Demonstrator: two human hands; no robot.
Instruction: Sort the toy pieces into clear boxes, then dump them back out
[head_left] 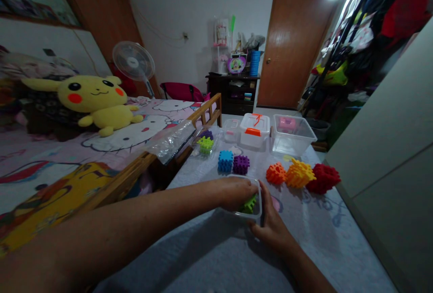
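A small clear plastic container [259, 214] sits on the cloth-covered table in front of me. My left hand [237, 192] reaches over its rim, fingers bent down inside against green interlocking toy pieces [249, 204]; the fingertips are hidden. With its fingers and thumb, my right hand [270, 220] grips the container's right side. Just beyond stand a blue stack [225, 161] and a purple stack [241, 165] of similar knobbly pieces. Orange [276, 174], yellow [299, 173] and red [323, 179] clusters lie to the right.
At the table's far end are a lidded box [254, 130] with orange clasps and an open clear bin [293, 135]. A clear tray with lime pieces [205, 145] lies at the left edge, beside a wooden bed rail [135, 171]. A white cabinet [382, 139] flanks the right.
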